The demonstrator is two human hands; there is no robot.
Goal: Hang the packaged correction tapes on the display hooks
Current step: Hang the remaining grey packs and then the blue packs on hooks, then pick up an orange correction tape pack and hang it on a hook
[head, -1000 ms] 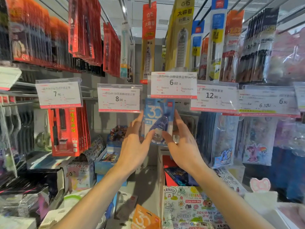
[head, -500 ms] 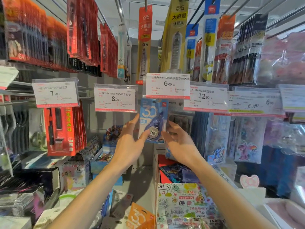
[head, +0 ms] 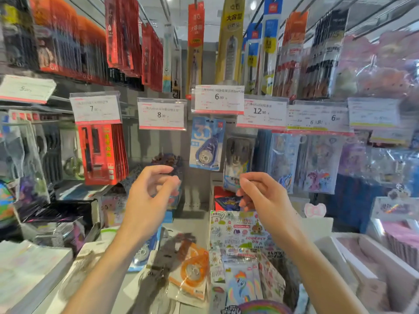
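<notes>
— Hands: left (head: 149, 196) and right (head: 260, 196) hover below the shelf, fingers loosely curled, holding nothing. Why?
— Blue tape (head: 206, 143) hangs on its hook under the 6.00 tag (head: 218, 99); orange tape (head: 192, 270) lies on the counter, probably next.

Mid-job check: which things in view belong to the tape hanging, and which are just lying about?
Job:
- blue correction tape pack, hanging under the 6.00 price tag
- orange correction tape pack, lying on the counter
- left hand and right hand, both holding nothing

Lying about:
- red packs under the 7.90 tag
- pony sticker packs
- pink heart clip
</notes>
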